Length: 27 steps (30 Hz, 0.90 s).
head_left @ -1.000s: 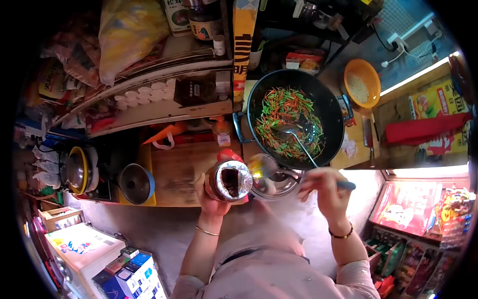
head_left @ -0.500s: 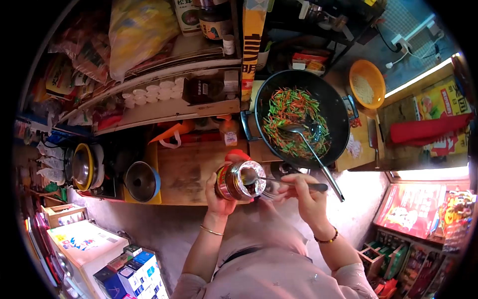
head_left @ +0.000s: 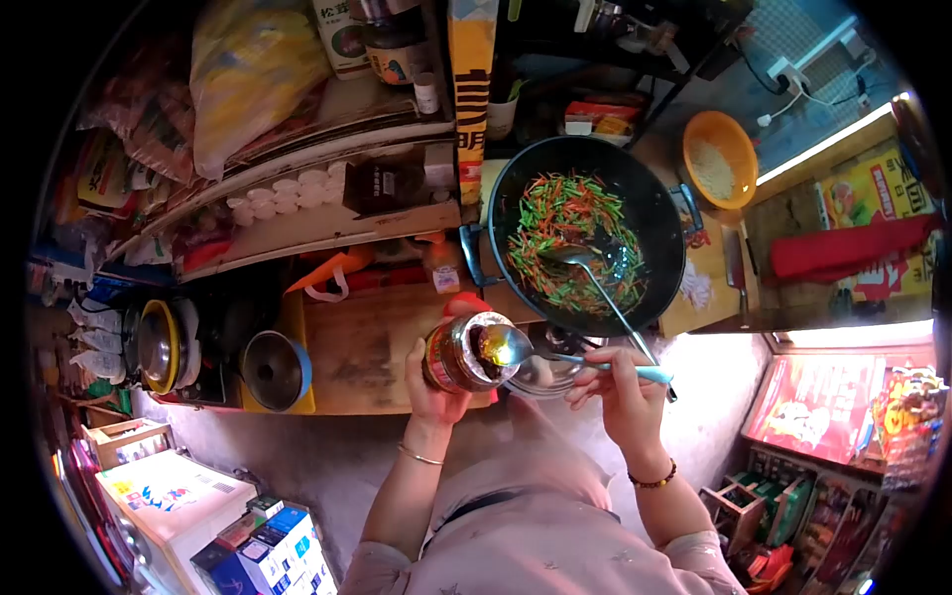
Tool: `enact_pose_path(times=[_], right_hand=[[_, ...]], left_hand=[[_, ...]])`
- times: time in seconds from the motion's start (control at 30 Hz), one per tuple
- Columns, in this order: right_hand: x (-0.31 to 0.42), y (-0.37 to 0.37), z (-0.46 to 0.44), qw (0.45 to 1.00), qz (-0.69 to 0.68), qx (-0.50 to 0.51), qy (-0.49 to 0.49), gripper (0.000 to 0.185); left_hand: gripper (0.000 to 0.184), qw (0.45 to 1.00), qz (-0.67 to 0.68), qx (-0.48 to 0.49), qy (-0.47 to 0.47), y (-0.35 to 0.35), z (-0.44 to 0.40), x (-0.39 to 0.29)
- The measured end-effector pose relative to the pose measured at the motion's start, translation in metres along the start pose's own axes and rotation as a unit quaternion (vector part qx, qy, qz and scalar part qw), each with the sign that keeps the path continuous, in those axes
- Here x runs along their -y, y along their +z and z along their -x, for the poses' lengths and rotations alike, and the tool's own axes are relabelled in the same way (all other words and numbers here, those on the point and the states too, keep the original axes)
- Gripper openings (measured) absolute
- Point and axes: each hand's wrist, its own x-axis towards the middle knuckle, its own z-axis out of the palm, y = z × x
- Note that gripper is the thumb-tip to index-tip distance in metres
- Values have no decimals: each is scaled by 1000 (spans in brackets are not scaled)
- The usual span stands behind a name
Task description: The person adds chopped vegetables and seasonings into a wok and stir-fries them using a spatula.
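My left hand (head_left: 436, 399) is wrapped round a glass jar (head_left: 454, 357), tilted so that its torn foil mouth faces right. Dark red contents show inside. My right hand (head_left: 635, 399) grips a spoon (head_left: 650, 374) by its handle. The spoon's shiny bowl lies across the jar's mouth; what it carries is hard to make out. Just beyond both hands is a black wok (head_left: 659, 198) with shredded green and orange vegetables (head_left: 570, 213). A metal ladle (head_left: 610, 297) rests in the wok, its handle over the near rim.
An orange bowl (head_left: 744, 149) with pale contents stands right of the wok. A cleaver (head_left: 734, 260) lies on the cutting board (head_left: 694, 315). A transparent round dish (head_left: 545, 377) shows beneath the spoon. To the left are a blue-rimmed pan (head_left: 278, 370) and shelves (head_left: 297, 233) of packages.
The spoon has drawn back out of the jar, its bowl now showing at the mouth. My right hand has moved slightly right. The whole view has shifted a little.
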Motion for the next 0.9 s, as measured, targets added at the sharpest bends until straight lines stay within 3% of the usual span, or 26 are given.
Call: enact_pose_path(times=[0.07, 0.17, 0.23, 0.33, 0.37, 0.43, 0.47, 0.53, 0.63, 0.67, 0.8, 0.9], right_hand=[[4, -9, -7, 998, -57, -20, -3, 31], [16, -20, -24, 995, 1, -78, -70, 31], [21, -20, -28, 996, 13, -37, -80, 30], [24, -4, -25, 983, 128, 130, -35, 21], [21, 2, -26, 959, 219, 158, -87, 20], [13, 12, -28, 950, 242, 174, -96, 20], [10, 12, -28, 950, 241, 176, -95, 20], [3, 12, -23, 989, 98, 108, 0, 22], [0, 1, -16, 997, 49, 53, -6, 27], [1, 1, -13, 994, 92, 52, -10, 31], [-2, -7, -10, 999, 19, 44, 7, 31], [-7, -7, -7, 998, 49, 32, 4, 30]], left_hand=[[62, 1000, -4, -5, 14, 11, -3, 2], [62, 1000, 17, -17, -2, 7, -6, 1], [62, 1000, 10, 1, -4, 6, -6, -2], [60, 1000, -14, -17, 16, 10, -7, 1], [60, 1000, -14, -18, 17, 12, -8, 2], [58, 995, -80, 46, 45, 14, -8, 4], [45, 998, -19, 39, 34, 21, -4, 5], [46, 999, -10, 24, 30, 21, -3, 5], [53, 1000, -9, 2, 23, 15, -1, 5], [61, 1000, -19, -2, 20, 12, -1, 5], [62, 1000, -15, -3, 13, 4, -1, 4], [61, 1000, 11, 2, 9, 5, 0, 4]])
